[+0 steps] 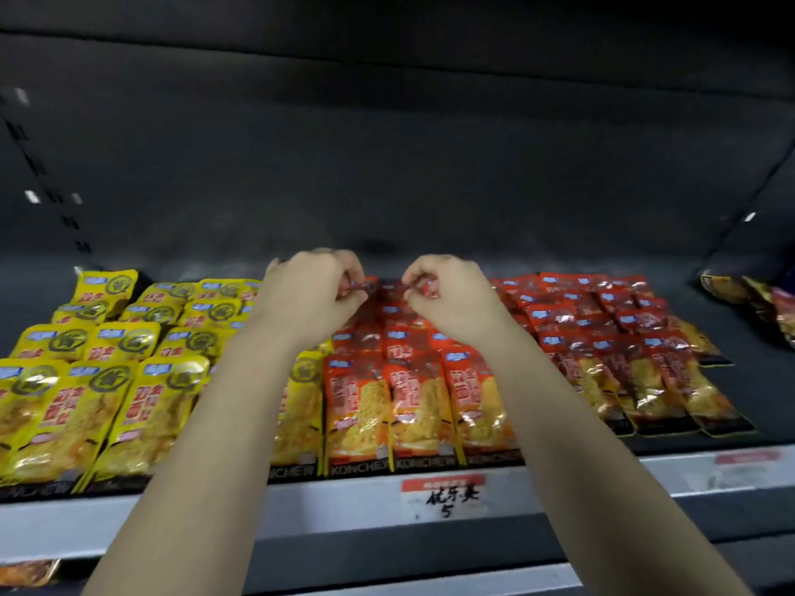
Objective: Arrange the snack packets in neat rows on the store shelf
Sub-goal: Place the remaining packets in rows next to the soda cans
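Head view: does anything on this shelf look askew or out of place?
Mostly tidy rows. The back yellow packets sit uneven and tilted, and dark packets at far right lie loosely heaped, apart from the rows.

A matte dark grey back panel (387, 165) fills the upper view, dimly lit and darker towards the top, where the underside of a higher dark shelf (387, 19) crosses. On the left a slotted dark upright (41, 165) runs diagonally, a few slots glinting white. The dark shelf board (757, 380) ends in a pale grey metal front rail (129, 522) bearing a white paper price label (445, 496) with a red top band and handwritten marks. A second grey rail (430, 585) lies below.
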The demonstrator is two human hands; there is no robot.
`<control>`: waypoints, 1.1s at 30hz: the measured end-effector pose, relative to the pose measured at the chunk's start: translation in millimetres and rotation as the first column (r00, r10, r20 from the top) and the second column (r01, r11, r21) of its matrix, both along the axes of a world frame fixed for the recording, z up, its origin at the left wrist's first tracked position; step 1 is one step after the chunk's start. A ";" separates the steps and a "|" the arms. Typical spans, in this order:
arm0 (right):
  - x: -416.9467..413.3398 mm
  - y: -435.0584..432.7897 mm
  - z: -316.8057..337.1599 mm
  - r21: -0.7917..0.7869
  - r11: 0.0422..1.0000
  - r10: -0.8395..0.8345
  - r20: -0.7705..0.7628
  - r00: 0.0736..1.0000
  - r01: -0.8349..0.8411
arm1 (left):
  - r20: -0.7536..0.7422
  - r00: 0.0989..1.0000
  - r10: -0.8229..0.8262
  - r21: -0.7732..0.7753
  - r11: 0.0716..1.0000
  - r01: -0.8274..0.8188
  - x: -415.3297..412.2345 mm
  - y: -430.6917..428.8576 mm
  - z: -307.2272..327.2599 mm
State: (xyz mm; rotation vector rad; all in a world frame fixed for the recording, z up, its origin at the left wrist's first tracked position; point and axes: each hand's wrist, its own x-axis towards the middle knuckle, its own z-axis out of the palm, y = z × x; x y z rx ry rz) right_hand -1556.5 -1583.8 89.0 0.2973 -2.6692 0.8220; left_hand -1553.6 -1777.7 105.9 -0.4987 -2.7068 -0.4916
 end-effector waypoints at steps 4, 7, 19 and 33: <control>5.5 57.2 3.3 -0.008 0.998 -0.059 -0.017 0.998 0.059 | -0.008 0.999 -0.053 -0.025 0.998 0.053 -5.3 58.8 7.9; 8.9 108.8 3.5 -0.004 0.995 -0.097 -0.015 0.995 0.097 | -0.011 0.995 -0.097 -0.032 0.995 0.096 -5.6 112.6 11.4; 28.1 289.5 2.0 0.034 0.987 -0.155 0.007 0.988 0.154 | 0.009 0.991 -0.134 -0.057 0.989 0.135 3.7 289.0 7.5; 41.0 452.7 -2.8 0.117 0.961 -0.252 0.017 0.968 0.248 | 0.048 0.988 -0.149 -0.090 0.984 0.153 15.9 424.3 -1.5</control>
